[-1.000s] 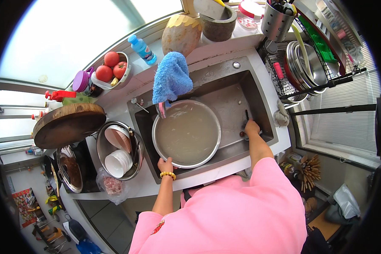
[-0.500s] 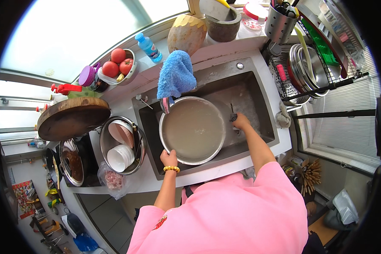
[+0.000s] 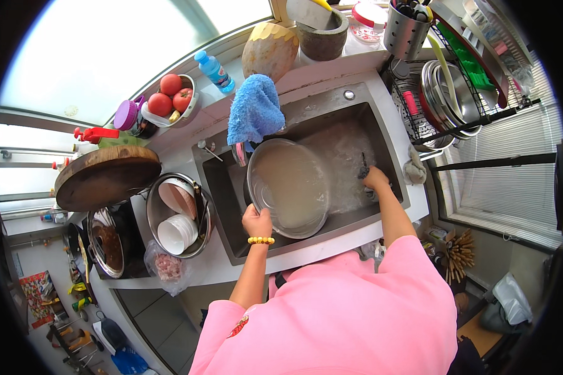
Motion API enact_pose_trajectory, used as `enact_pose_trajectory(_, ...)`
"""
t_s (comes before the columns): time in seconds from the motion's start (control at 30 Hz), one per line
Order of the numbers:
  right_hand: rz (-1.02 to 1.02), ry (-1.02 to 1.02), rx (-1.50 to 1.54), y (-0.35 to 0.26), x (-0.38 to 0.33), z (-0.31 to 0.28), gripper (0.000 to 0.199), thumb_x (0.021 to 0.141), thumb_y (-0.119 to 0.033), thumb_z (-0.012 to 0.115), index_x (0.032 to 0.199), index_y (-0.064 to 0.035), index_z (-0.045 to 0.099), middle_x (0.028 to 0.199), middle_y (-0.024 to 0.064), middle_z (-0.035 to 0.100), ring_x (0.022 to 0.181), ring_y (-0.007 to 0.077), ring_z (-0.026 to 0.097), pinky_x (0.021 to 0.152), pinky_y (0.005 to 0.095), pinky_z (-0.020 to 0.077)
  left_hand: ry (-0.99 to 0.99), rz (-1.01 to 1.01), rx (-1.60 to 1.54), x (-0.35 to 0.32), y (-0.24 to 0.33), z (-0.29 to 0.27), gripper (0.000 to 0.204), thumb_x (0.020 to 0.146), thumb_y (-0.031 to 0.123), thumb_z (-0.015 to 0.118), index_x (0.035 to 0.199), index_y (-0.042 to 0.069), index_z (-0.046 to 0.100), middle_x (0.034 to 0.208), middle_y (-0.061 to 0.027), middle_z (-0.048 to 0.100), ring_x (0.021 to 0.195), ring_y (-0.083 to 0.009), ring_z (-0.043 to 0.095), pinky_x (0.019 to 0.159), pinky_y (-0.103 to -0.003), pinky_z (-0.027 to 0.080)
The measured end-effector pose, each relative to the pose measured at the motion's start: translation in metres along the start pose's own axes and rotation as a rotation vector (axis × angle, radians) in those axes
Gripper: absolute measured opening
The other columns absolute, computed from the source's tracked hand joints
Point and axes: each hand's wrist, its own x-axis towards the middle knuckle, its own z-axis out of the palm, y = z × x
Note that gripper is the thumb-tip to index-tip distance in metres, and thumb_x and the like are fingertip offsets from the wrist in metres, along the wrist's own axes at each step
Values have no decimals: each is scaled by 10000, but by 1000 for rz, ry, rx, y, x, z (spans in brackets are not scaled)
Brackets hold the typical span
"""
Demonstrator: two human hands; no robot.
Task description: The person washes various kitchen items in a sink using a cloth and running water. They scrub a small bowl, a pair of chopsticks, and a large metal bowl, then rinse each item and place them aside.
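Basin [image 3: 291,187] of steel tilts in the sink [image 3: 356,103] as our left hand [image 3: 256,222] clamps fingers over its near rim, and we should brace it while our right hand [image 3: 375,180] grips the dark scrubber [image 3: 363,167].

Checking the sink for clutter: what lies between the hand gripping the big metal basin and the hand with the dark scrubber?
In the head view, only the tilted basin and wet sink floor.
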Motion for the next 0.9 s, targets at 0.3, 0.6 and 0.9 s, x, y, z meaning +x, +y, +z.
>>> enact_pose_trajectory(0.3, -55, -5, 177, -10, -20, -4, 667, 598, -199, 720, 1203, -19, 507, 1085, 207, 613, 1055, 341, 572, 870, 368, 460, -27, 355, 383, 6, 52, 6, 183, 657, 39, 550, 594, 24, 379, 529, -156, 409, 481, -357, 427, 456, -404, 359)
enact_pose_trajectory(0.6, -112, 78, 185, -36, -39, -18, 619, 615, -210, 713, 1180, -53, 514, 1062, 206, 617, 1030, 349, 577, 856, 395, 463, 1, 885, 459, 3, 89, -29, 205, 587, -68, 533, 545, 38, 363, 519, -125, 397, 470, -305, 449, 428, -371, 339)
enact_pose_trajectory(0.9, -66, 163, 43, -27, -43, -21, 522, 666, -189, 685, 1134, -81, 480, 1024, 187, 632, 980, 355, 600, 800, 446, 487, -16, 1169, 422, -9, 104, -60, 319, 576, -45, 599, 519, 64, 304, 511, -81, 349, 456, -250, 422, 434, -342, 328)
